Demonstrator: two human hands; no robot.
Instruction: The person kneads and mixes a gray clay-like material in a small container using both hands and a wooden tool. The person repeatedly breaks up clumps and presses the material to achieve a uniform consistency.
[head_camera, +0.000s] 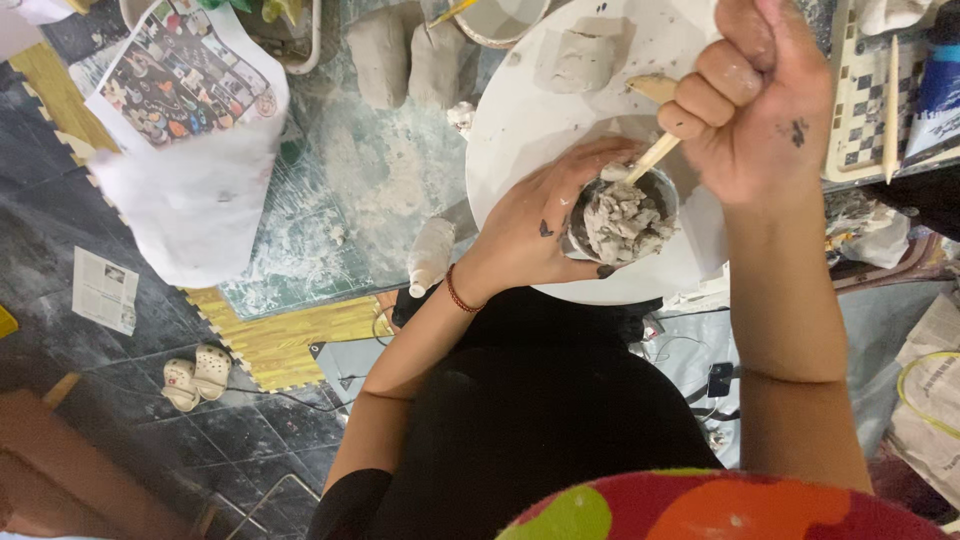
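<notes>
My left hand (540, 225) wraps around a small round cup (668, 190) filled with lumpy grey clay (625, 222), steadying it on a white round board (520, 130). Clenched in a fist just above it, my right hand (755, 95) grips a pale wooden stick tool (652, 157) whose tip pokes down into the clay. A slab of grey clay (583, 55) lies farther back on the same board. Clay smears mark both hands.
Two grey clay lumps (405, 55) rest on a stained green mat (340, 200). A white plastic bag with a colourful print (190, 130) sits at left. A checkered board (860, 110), a thin stick (890, 100), small shoes (195, 375) and a paper sheet (104, 290) lie around.
</notes>
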